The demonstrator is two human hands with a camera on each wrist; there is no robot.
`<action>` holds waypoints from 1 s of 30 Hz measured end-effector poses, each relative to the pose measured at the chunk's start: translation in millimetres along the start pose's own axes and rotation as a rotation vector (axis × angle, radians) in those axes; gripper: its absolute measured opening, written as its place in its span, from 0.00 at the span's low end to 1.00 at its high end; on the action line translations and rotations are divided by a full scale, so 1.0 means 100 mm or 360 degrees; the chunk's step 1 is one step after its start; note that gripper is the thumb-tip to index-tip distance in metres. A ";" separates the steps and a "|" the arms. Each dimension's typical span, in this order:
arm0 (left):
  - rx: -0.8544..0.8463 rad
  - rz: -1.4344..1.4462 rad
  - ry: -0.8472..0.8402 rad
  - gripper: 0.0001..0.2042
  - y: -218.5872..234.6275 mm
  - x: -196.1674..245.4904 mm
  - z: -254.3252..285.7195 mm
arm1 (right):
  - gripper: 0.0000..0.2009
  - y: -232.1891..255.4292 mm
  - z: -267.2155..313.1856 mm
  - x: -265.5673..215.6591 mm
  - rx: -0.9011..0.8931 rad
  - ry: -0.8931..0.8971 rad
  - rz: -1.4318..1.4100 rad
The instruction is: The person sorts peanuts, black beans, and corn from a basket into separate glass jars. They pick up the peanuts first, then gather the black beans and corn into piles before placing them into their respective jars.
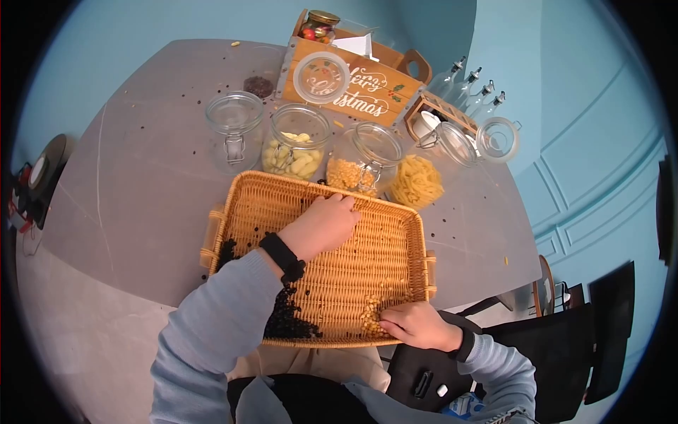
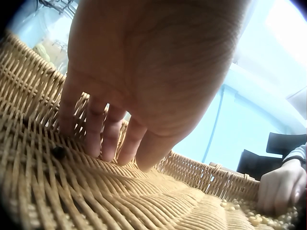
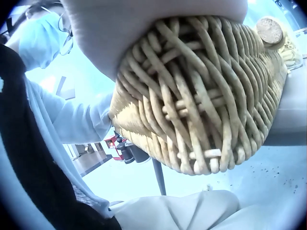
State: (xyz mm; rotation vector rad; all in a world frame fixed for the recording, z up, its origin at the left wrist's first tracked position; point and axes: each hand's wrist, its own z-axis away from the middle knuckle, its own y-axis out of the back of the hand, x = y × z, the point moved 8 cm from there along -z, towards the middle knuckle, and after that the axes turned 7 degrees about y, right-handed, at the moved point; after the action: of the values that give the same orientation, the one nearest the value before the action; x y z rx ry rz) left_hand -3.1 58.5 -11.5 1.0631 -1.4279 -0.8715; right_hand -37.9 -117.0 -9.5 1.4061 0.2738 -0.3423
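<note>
A rectangular wicker basket [image 1: 233,185] tilts between the table edge and the person's lap. My left hand [image 1: 326,225] reaches to its far wall. In the left wrist view, the straight fingers [image 2: 112,134] point down to the woven floor, with a single black bean [image 2: 58,152] beside them. At the near right corner, my right hand [image 1: 418,325] curls its fingers into the yellow corn kernels [image 1: 370,319]; its palm side is hidden. Black beans [image 1: 289,318] gather along the near left side. The right wrist view shows the basket's outer corner [image 3: 192,105] under the hand.
Beyond the basket stand open clip-top glass jars: a nearly transparent one [image 1: 235,120], one of pale shell-like pieces [image 1: 293,155], one of corn kernels [image 1: 353,173] and one of pasta [image 1: 415,180]. Behind are a wooden crate [image 1: 353,78] and stoppered bottles [image 1: 466,88]. Beans dot the table [image 1: 155,162].
</note>
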 end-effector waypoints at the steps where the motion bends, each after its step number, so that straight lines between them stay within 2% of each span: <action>1: -0.0005 0.0002 -0.0001 0.15 0.00 0.00 0.00 | 0.10 0.00 0.00 0.00 -0.0001 -0.0001 0.0000; 9: 0.0011 0.0007 -0.0013 0.15 0.01 0.00 0.00 | 0.14 -0.03 -0.02 0.08 0.0009 -0.0176 -0.0012; 19: 0.0036 -0.0003 -0.0034 0.14 0.02 0.01 0.01 | 0.15 -0.05 -0.13 0.08 0.0013 -0.0112 0.0069; 24: 0.0043 -0.0027 -0.0043 0.14 0.01 0.00 0.01 | 0.15 0.16 -0.21 0.01 0.0124 -0.0041 0.0067; 30: 0.0057 -0.0023 -0.0057 0.15 -0.01 0.00 0.00 | 0.13 0.61 -0.40 0.05 0.0086 -0.0089 0.0291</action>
State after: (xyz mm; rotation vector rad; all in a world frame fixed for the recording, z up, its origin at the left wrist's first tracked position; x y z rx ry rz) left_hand -2.8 57.9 -11.8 1.0909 -1.4722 -0.8820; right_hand -9.2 -69.7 38.2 1.4601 0.0897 -0.2392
